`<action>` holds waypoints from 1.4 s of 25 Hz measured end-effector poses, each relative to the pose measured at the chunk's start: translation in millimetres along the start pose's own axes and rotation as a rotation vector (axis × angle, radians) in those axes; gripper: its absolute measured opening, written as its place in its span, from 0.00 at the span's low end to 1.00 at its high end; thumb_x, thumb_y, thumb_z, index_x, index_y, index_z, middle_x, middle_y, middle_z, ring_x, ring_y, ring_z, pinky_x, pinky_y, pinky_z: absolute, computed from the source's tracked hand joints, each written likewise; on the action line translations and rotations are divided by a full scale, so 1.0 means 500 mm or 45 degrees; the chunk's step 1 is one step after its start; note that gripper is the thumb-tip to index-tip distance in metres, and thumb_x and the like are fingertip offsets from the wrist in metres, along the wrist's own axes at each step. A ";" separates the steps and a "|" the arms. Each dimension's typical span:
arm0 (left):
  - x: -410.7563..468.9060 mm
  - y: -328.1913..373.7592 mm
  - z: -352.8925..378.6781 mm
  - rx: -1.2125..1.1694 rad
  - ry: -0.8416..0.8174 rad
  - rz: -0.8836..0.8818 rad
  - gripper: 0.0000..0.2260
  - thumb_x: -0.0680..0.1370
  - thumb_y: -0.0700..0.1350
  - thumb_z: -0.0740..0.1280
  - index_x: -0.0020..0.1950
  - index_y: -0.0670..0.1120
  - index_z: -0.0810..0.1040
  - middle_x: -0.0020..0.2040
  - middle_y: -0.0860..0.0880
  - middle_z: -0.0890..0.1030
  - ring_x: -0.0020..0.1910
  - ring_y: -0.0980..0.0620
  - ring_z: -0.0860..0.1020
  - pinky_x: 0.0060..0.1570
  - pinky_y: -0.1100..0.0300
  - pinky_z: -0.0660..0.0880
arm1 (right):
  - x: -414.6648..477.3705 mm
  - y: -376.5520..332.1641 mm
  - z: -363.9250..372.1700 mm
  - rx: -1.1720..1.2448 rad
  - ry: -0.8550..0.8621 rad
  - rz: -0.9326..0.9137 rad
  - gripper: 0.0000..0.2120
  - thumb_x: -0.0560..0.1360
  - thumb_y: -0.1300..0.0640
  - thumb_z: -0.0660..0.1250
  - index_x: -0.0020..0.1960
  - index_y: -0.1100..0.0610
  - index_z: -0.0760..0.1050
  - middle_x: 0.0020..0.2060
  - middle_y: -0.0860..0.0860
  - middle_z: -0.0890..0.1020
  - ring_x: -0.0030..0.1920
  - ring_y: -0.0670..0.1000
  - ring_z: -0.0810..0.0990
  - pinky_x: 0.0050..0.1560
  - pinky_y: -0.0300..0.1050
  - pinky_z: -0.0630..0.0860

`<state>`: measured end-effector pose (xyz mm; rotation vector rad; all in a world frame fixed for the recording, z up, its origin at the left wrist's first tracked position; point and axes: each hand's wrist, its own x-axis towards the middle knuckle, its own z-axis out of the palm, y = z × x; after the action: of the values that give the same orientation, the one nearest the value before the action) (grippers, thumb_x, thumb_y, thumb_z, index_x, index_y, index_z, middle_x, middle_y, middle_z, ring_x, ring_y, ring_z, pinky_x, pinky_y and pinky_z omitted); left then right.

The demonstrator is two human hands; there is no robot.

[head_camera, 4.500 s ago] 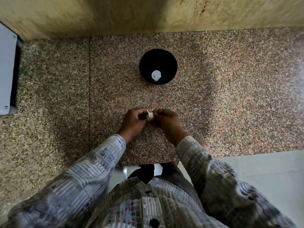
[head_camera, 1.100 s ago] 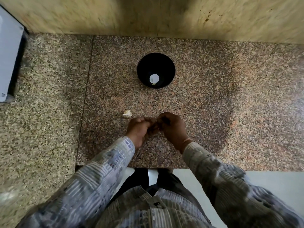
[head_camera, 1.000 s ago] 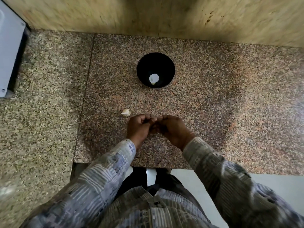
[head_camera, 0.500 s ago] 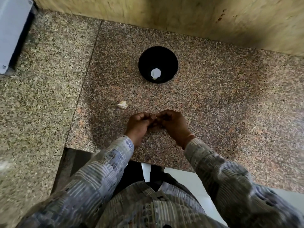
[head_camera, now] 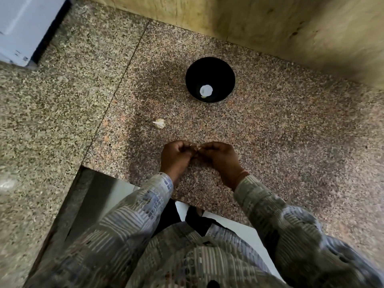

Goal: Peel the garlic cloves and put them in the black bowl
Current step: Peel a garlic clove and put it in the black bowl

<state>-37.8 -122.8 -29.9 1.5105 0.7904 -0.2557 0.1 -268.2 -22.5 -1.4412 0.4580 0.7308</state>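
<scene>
1. Head view: left hand (head_camera: pixel 176 156) and right hand (head_camera: pixel 220 157), fingers curled, pinch one mostly hidden garlic clove (head_camera: pixel 198 148) between them.
2. It may slip from that tight pinch and drop off the counter (head_camera: pixel 291 142) edge just behind the hands.
3. Counted: one unpeeled garlic piece (head_camera: pixel 159 123) ahead-left of the left hand; one black bowl (head_camera: pixel 209 68) farther ahead, holding one pale piece (head_camera: pixel 206 90).

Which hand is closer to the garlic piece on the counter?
Left. The left hand is just on the near side of the garlic piece, not touching it; the right hand lies farther, beyond the left hand.
</scene>
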 end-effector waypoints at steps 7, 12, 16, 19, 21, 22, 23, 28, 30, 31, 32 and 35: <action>-0.022 0.009 0.018 -0.293 0.014 -0.019 0.07 0.75 0.33 0.73 0.45 0.44 0.87 0.46 0.41 0.88 0.47 0.41 0.86 0.56 0.39 0.82 | 0.001 0.035 -0.004 0.470 -0.169 0.234 0.11 0.79 0.62 0.65 0.61 0.63 0.78 0.52 0.63 0.82 0.50 0.60 0.84 0.71 0.64 0.69; -0.031 0.013 0.020 -0.236 -0.038 0.049 0.08 0.74 0.30 0.73 0.49 0.41 0.87 0.47 0.43 0.88 0.49 0.45 0.87 0.53 0.50 0.83 | -0.003 0.028 0.000 0.525 -0.105 0.179 0.12 0.80 0.64 0.65 0.61 0.67 0.78 0.50 0.62 0.82 0.49 0.60 0.83 0.68 0.64 0.73; -0.033 0.007 0.019 -0.231 0.002 0.020 0.08 0.73 0.33 0.75 0.50 0.42 0.87 0.47 0.44 0.88 0.50 0.42 0.86 0.55 0.43 0.83 | -0.010 0.023 0.005 0.485 -0.042 0.217 0.11 0.79 0.63 0.67 0.59 0.65 0.81 0.49 0.60 0.84 0.46 0.56 0.84 0.54 0.53 0.81; -0.030 -0.005 0.013 -0.277 -0.027 -0.034 0.08 0.74 0.35 0.75 0.52 0.43 0.87 0.49 0.42 0.88 0.52 0.37 0.86 0.58 0.32 0.79 | -0.014 0.017 0.009 0.425 -0.081 0.255 0.08 0.79 0.61 0.67 0.54 0.60 0.83 0.46 0.57 0.85 0.43 0.53 0.84 0.48 0.46 0.78; -0.030 -0.007 0.009 -0.345 -0.021 -0.088 0.08 0.75 0.34 0.73 0.53 0.41 0.87 0.49 0.40 0.87 0.51 0.37 0.86 0.60 0.34 0.79 | -0.014 0.013 0.019 0.385 -0.078 0.298 0.07 0.79 0.60 0.66 0.51 0.57 0.83 0.42 0.55 0.84 0.40 0.51 0.82 0.44 0.44 0.76; -0.031 -0.005 0.008 -0.374 -0.010 -0.111 0.08 0.75 0.34 0.73 0.53 0.40 0.86 0.48 0.39 0.87 0.51 0.36 0.86 0.60 0.35 0.79 | -0.013 0.010 0.025 0.380 -0.067 0.322 0.07 0.79 0.60 0.67 0.50 0.57 0.83 0.41 0.54 0.83 0.39 0.50 0.81 0.41 0.42 0.75; -0.031 -0.004 0.007 -0.390 -0.002 -0.130 0.08 0.75 0.33 0.73 0.53 0.39 0.86 0.48 0.38 0.87 0.50 0.37 0.86 0.59 0.36 0.80 | -0.009 0.008 0.030 0.373 -0.058 0.341 0.07 0.79 0.60 0.67 0.51 0.58 0.83 0.41 0.54 0.83 0.38 0.49 0.80 0.40 0.41 0.75; -0.030 -0.002 -0.011 -0.404 -0.033 -0.104 0.06 0.75 0.30 0.71 0.50 0.37 0.85 0.45 0.37 0.87 0.44 0.42 0.87 0.47 0.50 0.83 | 0.005 -0.005 0.034 0.289 -0.029 0.436 0.06 0.79 0.59 0.66 0.48 0.59 0.81 0.38 0.54 0.81 0.36 0.51 0.79 0.37 0.43 0.76; -0.028 -0.005 -0.018 -0.430 0.004 -0.107 0.07 0.76 0.29 0.70 0.48 0.37 0.85 0.43 0.37 0.86 0.41 0.43 0.86 0.45 0.51 0.84 | 0.006 -0.015 0.029 0.309 -0.016 0.465 0.07 0.80 0.58 0.66 0.45 0.57 0.79 0.37 0.53 0.81 0.36 0.51 0.79 0.38 0.44 0.77; -0.027 -0.008 -0.022 -0.424 0.047 -0.120 0.07 0.76 0.28 0.70 0.47 0.37 0.85 0.42 0.37 0.86 0.40 0.43 0.85 0.44 0.51 0.84 | 0.008 -0.020 0.025 0.280 0.010 0.441 0.07 0.80 0.58 0.66 0.45 0.57 0.79 0.37 0.53 0.81 0.36 0.51 0.79 0.38 0.45 0.77; -0.026 -0.012 -0.026 -0.407 0.093 -0.139 0.06 0.76 0.28 0.69 0.47 0.35 0.85 0.40 0.37 0.85 0.39 0.43 0.85 0.43 0.51 0.84 | 0.007 -0.030 0.023 0.226 0.057 0.393 0.06 0.80 0.58 0.67 0.45 0.58 0.80 0.37 0.53 0.82 0.35 0.51 0.79 0.37 0.46 0.77; -0.026 -0.024 -0.032 -0.377 0.124 -0.168 0.05 0.77 0.28 0.70 0.45 0.34 0.84 0.39 0.37 0.84 0.37 0.44 0.85 0.38 0.56 0.83 | 0.033 -0.058 0.015 -0.107 0.174 0.136 0.06 0.78 0.58 0.71 0.44 0.59 0.82 0.38 0.55 0.84 0.36 0.54 0.80 0.36 0.48 0.78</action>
<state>-59.4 -112.7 -29.7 1.2013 0.9627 -0.1556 30.9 -257.2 -12.2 -1.5610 0.6199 0.7461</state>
